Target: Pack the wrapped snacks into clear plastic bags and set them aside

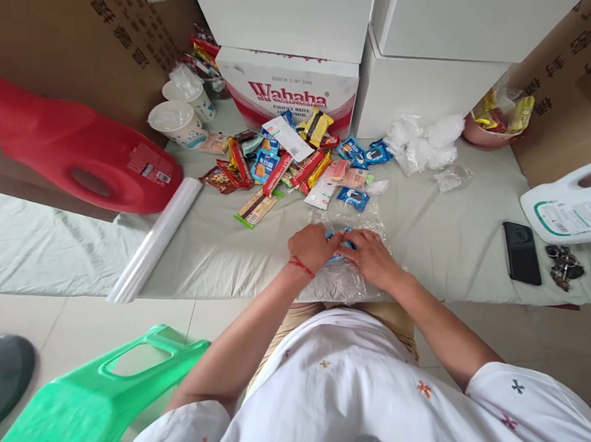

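Observation:
In the head view, my left hand [312,245] and my right hand [371,255] meet over a blue snack packet [334,255]. Fingers of both hands are closed on it, and they hide most of it. Beneath lies a crinkled sheet of clear plastic film [346,281] spread on the cloth. Just beyond my hands rests another blue packet [354,199], beside a white packet [322,191]. Further back is a heap of wrapped snacks, with a red packet [277,175], a yellow packet [318,126] and a wafer packet [256,207].
A roll of clear film [155,239] lies left, by a red jug [86,154]. Behind stand paper cups [177,125] and a Wahaha carton [292,91]. Rightward are crumpled plastic bags [423,140], a pink basket [490,136], a phone [522,252], keys [563,266] and a white jug [575,207].

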Demonstrator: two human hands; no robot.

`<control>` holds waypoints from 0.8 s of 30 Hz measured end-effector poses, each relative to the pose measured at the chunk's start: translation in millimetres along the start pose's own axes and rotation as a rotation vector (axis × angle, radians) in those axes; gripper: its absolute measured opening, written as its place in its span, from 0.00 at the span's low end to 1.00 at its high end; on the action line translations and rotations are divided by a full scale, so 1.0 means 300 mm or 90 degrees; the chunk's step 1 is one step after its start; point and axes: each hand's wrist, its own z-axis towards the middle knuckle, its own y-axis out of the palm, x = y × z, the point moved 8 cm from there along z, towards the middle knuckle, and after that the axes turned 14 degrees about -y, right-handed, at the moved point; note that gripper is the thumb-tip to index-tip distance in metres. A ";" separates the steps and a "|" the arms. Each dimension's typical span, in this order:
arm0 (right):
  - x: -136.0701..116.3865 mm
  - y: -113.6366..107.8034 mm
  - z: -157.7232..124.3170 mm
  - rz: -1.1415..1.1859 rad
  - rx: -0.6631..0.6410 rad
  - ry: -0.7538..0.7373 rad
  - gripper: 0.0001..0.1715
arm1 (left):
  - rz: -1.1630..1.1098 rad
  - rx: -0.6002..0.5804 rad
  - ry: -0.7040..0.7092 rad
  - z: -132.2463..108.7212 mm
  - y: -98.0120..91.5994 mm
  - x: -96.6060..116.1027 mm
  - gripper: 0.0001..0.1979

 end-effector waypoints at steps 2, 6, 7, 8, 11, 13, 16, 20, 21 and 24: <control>0.014 0.002 -0.004 0.014 -0.012 0.014 0.24 | -0.036 -0.025 0.015 -0.003 0.011 -0.005 0.15; 0.042 -0.016 0.021 0.036 -0.043 0.014 0.23 | -0.106 -0.047 0.037 -0.008 0.020 -0.056 0.10; 0.047 -0.022 0.032 0.039 -0.054 0.005 0.23 | -0.126 -0.050 0.045 -0.009 0.021 -0.077 0.11; 0.051 -0.028 0.042 0.041 -0.066 -0.006 0.23 | -0.146 -0.053 0.051 -0.011 0.021 -0.099 0.11; 0.057 -0.042 0.065 0.037 -0.082 -0.031 0.23 | -0.225 -0.031 0.031 -0.025 0.006 -0.175 0.12; 0.059 -0.052 0.072 0.027 -0.066 -0.030 0.25 | -0.270 0.024 -0.004 -0.045 -0.021 -0.207 0.15; 0.056 -0.057 0.080 0.021 -0.034 -0.018 0.25 | -0.243 0.076 -0.032 -0.083 -0.043 -0.176 0.23; 0.048 -0.039 0.097 0.062 -0.046 -0.008 0.23 | -0.117 -0.006 -0.010 -0.091 0.017 -0.065 0.21; 0.046 -0.037 0.102 0.070 -0.049 -0.007 0.24 | -0.113 -0.025 0.001 -0.087 0.033 -0.051 0.17; 0.035 -0.038 0.114 0.065 -0.052 -0.019 0.33 | -0.156 -0.058 0.033 -0.073 0.064 -0.055 0.09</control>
